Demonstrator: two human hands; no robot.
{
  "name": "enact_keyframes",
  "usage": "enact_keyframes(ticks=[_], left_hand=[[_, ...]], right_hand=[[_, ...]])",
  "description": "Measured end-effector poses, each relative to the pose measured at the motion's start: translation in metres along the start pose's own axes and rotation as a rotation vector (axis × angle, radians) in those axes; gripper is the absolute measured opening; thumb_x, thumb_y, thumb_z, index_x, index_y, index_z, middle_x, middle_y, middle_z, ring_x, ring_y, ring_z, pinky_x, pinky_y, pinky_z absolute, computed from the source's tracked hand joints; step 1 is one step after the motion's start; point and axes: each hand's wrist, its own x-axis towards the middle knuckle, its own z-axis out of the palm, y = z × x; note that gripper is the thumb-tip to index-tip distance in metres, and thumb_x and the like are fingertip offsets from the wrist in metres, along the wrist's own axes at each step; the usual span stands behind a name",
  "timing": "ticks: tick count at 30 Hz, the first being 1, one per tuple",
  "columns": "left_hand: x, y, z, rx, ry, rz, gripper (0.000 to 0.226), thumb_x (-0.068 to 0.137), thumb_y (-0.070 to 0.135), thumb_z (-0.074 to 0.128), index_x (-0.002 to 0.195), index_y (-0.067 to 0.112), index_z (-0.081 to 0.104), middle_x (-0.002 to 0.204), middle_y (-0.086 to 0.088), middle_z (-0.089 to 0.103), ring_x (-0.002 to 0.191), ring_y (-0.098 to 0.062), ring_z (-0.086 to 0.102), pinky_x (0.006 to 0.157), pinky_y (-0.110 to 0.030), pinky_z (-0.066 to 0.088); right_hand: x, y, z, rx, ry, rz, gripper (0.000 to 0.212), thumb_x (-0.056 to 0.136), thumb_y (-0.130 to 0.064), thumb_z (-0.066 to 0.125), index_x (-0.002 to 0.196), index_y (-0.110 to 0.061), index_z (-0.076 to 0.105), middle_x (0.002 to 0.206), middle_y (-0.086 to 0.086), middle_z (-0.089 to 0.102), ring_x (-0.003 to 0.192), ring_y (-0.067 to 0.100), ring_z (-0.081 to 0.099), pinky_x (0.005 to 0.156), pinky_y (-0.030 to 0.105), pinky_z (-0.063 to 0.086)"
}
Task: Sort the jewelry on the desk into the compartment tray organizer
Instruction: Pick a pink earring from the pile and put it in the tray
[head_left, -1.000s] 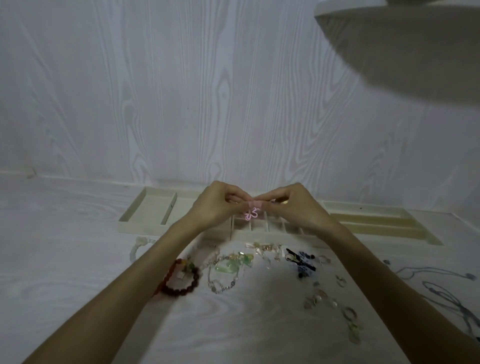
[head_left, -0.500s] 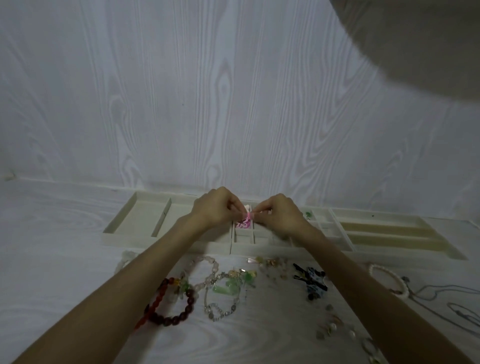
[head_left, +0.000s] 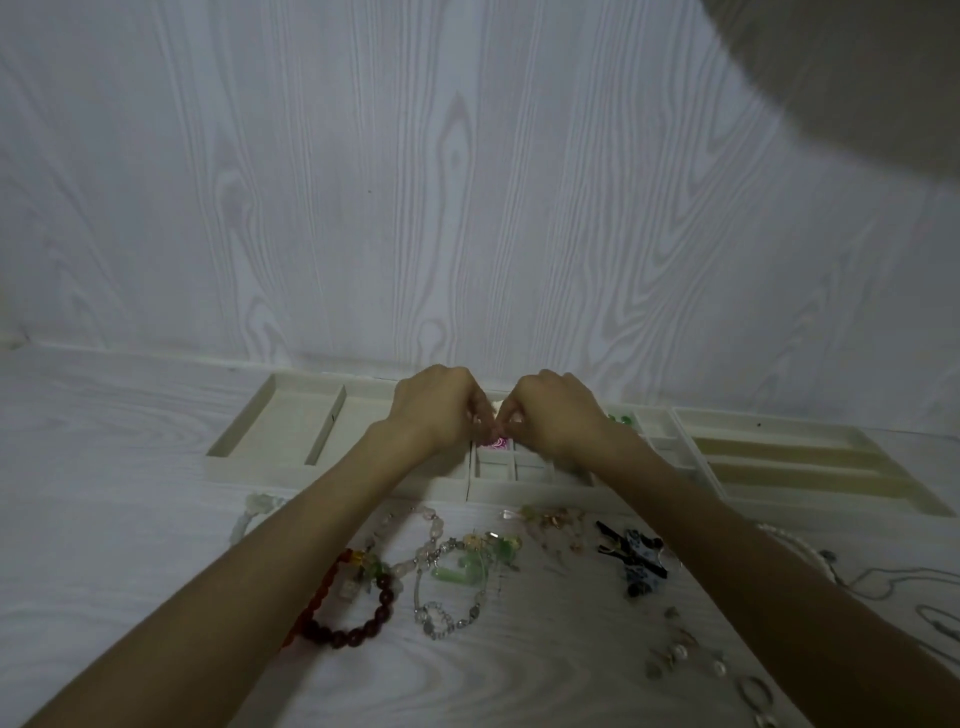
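Lowering this small pink swirled trinket (head_left: 496, 443) toward one of the little square cells of the cream compartment tray organizer (head_left: 524, 467), I judge the main risk is a slip; the piece is tiny, the cells sit close together, and a careless release could drop it into the wrong one or onto a divider; my left hand (head_left: 441, 410) and right hand (head_left: 550, 415) are drawn together over the tray's middle, fingertips curled and meeting, both pinching the trinket; on the pale wood-grain desk (head_left: 104, 519) near me wait the dark red beaded bracelet (head_left: 345, 618), the clear crystal bracelet (head_left: 447, 597) and the black hair clip (head_left: 631, 558).
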Motion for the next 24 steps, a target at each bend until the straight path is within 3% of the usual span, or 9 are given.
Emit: enact_keyframes(ticks=[4,8,11,14,20,24], left_hand=[[-0.001,-0.007,-0.009,-0.098,-0.088,0.016,0.016,0.084,0.030,0.067,0.098,0.031,0.075,0.104,0.005,0.071,0.101,-0.015,0.061,0.080,-0.031,0.050],[-0.007,-0.011,-0.020,-0.056,-0.132,0.096,0.038,0.090,0.009,0.047,0.104,0.033,0.072,0.123,0.003,0.061,0.119,-0.021,0.044,0.096,-0.037,0.041],[-0.011,-0.010,-0.021,0.087,-0.168,0.154,0.037,0.095,0.020,0.040,0.109,0.038,0.069,0.139,0.006,0.046,0.128,-0.020,0.031,0.099,-0.037,0.030],[-0.010,-0.005,-0.014,0.163,-0.184,0.169,0.035,0.096,0.029,0.039,0.112,0.035,0.069,0.142,0.007,0.042,0.130,-0.019,0.028,0.101,-0.036,0.027],[-0.007,0.000,0.002,0.151,-0.207,0.162,0.030,0.096,0.032,0.044,0.112,0.029,0.069,0.141,0.009,0.043,0.127,-0.018,0.029,0.096,-0.033,0.026],[-0.007,0.002,0.002,0.158,-0.211,0.162,0.029,0.095,0.032,0.046,0.116,0.034,0.067,0.140,0.009,0.043,0.126,-0.019,0.029,0.096,-0.033,0.026]], right_hand=[[0.002,-0.007,-0.004,0.008,0.023,0.020,0.012,0.085,-0.026,0.066,0.092,-0.027,0.076,0.094,-0.004,0.072,0.089,0.015,0.063,0.073,0.025,0.040],[-0.005,0.008,-0.024,0.158,-0.013,0.002,0.017,0.089,-0.021,0.061,0.096,-0.029,0.073,0.106,-0.003,0.069,0.095,0.016,0.061,0.084,0.030,0.044],[-0.010,0.015,-0.033,-0.047,-0.077,-0.117,0.037,0.093,-0.011,0.048,0.109,-0.039,0.066,0.118,-0.002,0.057,0.110,0.020,0.045,0.090,0.034,0.033],[-0.016,0.014,-0.027,-0.220,-0.125,-0.189,0.048,0.093,-0.007,0.043,0.123,-0.042,0.057,0.128,-0.002,0.048,0.117,0.020,0.038,0.091,0.033,0.029],[-0.017,0.011,-0.015,-0.325,-0.088,-0.206,0.040,0.093,-0.011,0.043,0.127,-0.026,0.056,0.131,-0.001,0.046,0.117,0.021,0.038,0.092,0.033,0.030],[-0.015,0.010,-0.016,-0.312,-0.099,-0.193,0.042,0.091,-0.010,0.043,0.126,-0.027,0.057,0.131,-0.002,0.047,0.116,0.020,0.038,0.091,0.033,0.029]])
